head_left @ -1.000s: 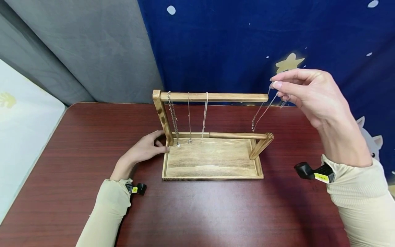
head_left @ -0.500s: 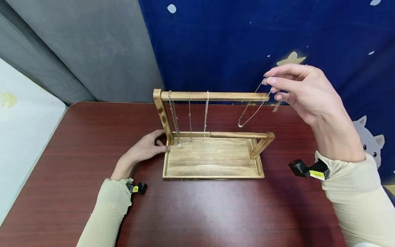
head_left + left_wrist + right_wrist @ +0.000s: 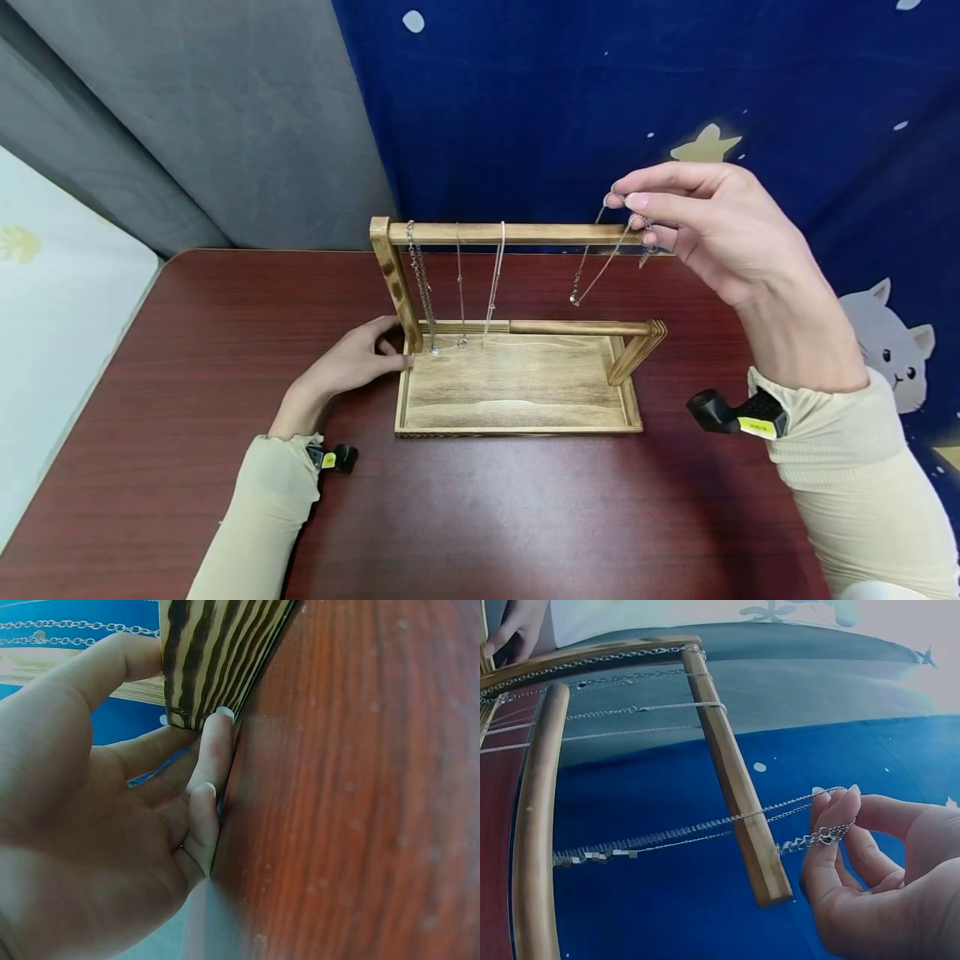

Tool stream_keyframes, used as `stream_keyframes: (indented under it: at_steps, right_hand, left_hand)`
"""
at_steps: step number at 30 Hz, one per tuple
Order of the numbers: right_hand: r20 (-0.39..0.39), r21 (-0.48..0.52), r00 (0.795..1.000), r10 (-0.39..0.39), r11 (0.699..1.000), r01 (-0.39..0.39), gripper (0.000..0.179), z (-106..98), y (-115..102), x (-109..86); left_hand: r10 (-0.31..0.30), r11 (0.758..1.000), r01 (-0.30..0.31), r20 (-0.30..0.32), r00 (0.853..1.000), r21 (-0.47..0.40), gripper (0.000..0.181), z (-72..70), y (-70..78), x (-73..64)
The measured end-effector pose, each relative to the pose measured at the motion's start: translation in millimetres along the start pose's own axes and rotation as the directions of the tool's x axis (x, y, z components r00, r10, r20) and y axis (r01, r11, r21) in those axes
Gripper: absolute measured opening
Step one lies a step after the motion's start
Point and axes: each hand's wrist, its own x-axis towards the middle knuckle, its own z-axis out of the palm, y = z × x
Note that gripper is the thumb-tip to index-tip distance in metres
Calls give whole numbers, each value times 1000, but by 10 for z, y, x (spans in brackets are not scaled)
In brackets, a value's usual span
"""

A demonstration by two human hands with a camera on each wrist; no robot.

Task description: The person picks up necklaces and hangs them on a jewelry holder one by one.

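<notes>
My left hand [image 3: 360,358] grips the left end of a wooden necklace stand [image 3: 517,234]; in the left wrist view, thumb and fingers lie on either side of its dark-striped wood [image 3: 217,656]. Above the upper bar's free right end, my right hand [image 3: 720,225] pinches a silver chain necklace [image 3: 574,299] between thumb and fingertips. Its loop straddles the bar, one strand before it and one behind, with the small blocky pendant beads [image 3: 592,858] dangling below. The clasp and extender chain [image 3: 821,838] dangle from the fingers.
Toward the bar's left end hang a thick chain necklace [image 3: 421,275], a thin pendant necklace [image 3: 461,287] and a pale necklace [image 3: 498,279]. A lower rail [image 3: 577,329] runs above the tray base [image 3: 517,387]. A dark blue curtain [image 3: 525,108] hangs behind the reddish-brown table [image 3: 517,517].
My right hand has moved left with the necklace, from beyond the bar's free end to over it. The pale necklace sways slightly. My left hand stays where it was.
</notes>
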Motion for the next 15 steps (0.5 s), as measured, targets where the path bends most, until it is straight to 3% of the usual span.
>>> stream_keyframes:
  at_steps: [15]
  right_hand:
    - [85,-47,996,25,999,-21,24,157,55,-8]
  left_hand:
    - [9,1000,-9,-8,1000,-8,76,21,-1,-13]
